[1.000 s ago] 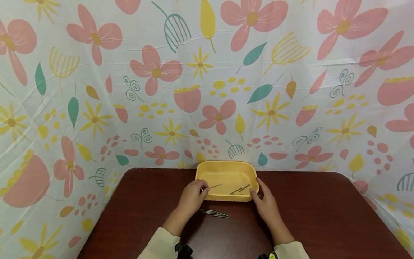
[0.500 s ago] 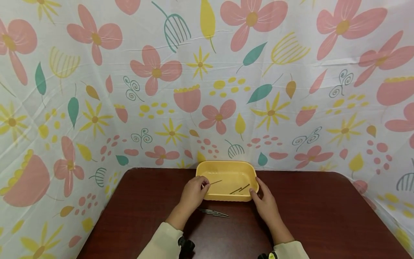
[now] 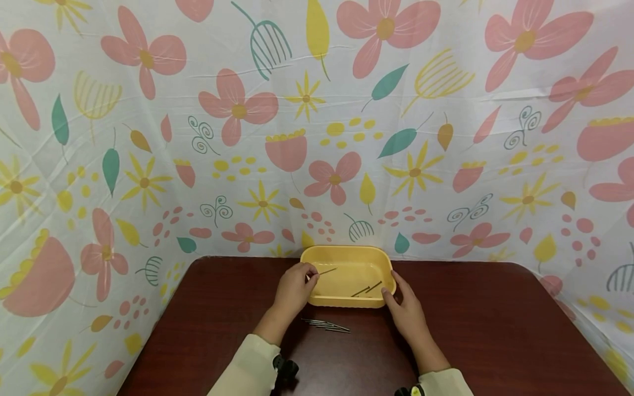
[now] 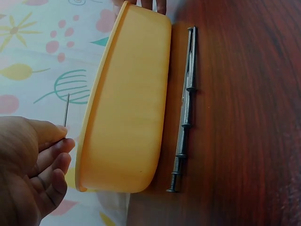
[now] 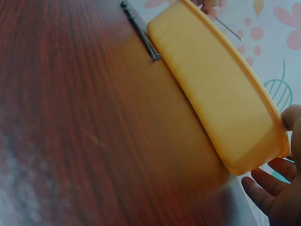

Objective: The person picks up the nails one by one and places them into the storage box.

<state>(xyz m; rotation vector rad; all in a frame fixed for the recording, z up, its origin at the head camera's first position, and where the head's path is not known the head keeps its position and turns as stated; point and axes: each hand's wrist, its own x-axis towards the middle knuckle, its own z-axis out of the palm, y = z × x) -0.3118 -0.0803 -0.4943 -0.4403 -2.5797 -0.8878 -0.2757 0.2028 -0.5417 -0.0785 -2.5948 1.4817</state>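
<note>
A yellow plastic tray [image 3: 346,302] sits at the far side of the table, with several nails [image 3: 366,289] lying inside. My left hand [image 3: 292,291] pinches one nail [image 4: 66,110] between thumb and forefinger over the tray's left end, its point aimed away from the fingertips. At the tray's right end my right hand [image 3: 407,308] grips the rim, thumb at the near side and fingers around the outer wall [image 5: 225,94]. More nails [image 3: 327,325] lie in a loose bundle on the table in front of the tray; their heads show in the left wrist view.
The dark red-brown wooden table [image 3: 475,330] spreads to both sides of the tray. A white cloth [image 3: 317,165] printed with flowers and leaves hangs right behind the table and at its sides.
My left hand has moved slightly up and away with the pinched nail over the tray. The right hand stays on the tray's rim, and the nails on the table have not moved.
</note>
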